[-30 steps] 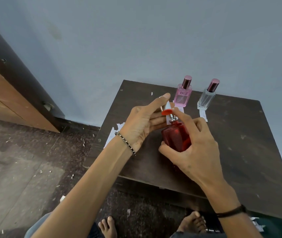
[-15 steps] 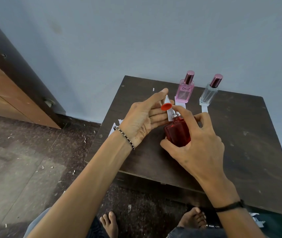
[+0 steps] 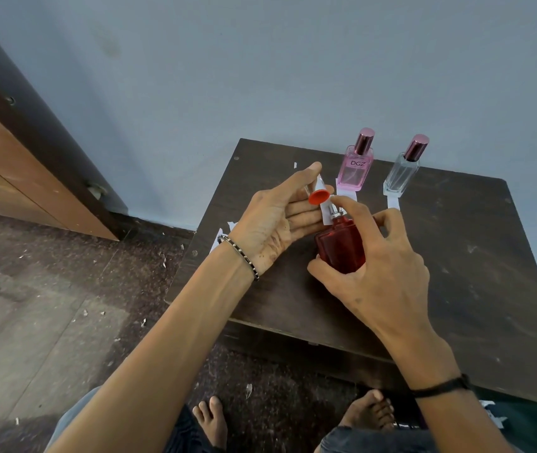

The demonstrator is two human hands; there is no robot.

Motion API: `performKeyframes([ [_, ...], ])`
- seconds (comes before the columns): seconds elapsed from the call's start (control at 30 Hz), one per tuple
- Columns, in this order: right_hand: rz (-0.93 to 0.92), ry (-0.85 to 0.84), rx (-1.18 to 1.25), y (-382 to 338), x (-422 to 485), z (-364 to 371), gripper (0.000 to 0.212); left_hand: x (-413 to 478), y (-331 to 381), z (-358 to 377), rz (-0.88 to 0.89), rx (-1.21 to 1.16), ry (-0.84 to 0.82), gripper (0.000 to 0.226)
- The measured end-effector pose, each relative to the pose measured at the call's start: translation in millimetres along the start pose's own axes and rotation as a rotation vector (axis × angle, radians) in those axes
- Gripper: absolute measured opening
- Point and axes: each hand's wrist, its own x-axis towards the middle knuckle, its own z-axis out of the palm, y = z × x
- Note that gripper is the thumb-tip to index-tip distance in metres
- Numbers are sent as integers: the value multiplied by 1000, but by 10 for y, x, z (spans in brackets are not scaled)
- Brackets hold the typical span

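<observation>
My right hand [image 3: 381,276] grips a square red perfume bottle [image 3: 339,250] above the dark wooden table [image 3: 463,256]. Its index fingertip sits on the bottle's bare silver sprayer [image 3: 334,212]. My left hand [image 3: 270,223], just left of the sprayer, pinches a small clear vial [image 3: 320,183] with an orange funnel [image 3: 318,196] on it. The thumb is hidden behind the fingers. The funnel's mouth lies close beside the sprayer tip.
A pink bottle marked DGZ [image 3: 355,168] and a clear bottle [image 3: 402,173], both capped, stand at the table's far edge on white paper strips [image 3: 393,201]. A wooden door [image 3: 15,178] is at the left. Bare feet [image 3: 211,420] rest on the littered floor.
The orange funnel has come off the top of the sprayer and sits slightly up and left of it. The silver sprayer shows under my right index finger.
</observation>
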Motion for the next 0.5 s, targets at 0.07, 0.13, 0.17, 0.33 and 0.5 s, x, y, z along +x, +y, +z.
performKeyframes([
  [0.07, -7, -18, 30, 4, -5, -15, 89, -3, 9, -5, 2, -16, -3, 47],
  [0.13, 16, -29, 103, 23, -11, -30, 97, -2, 14, -5, 1, -31, -2, 43],
  [0.17, 58, -38, 176, 31, -11, -39, 103, 3, 13, -6, 2, -38, 2, 41],
  [0.33, 298, -102, 603, 75, 23, -80, 96, 13, 21, -2, 17, -47, 30, 50],
  [0.5, 442, -116, 1038, 123, 58, -201, 76, 26, 12, -8, 33, -21, 54, 50],
])
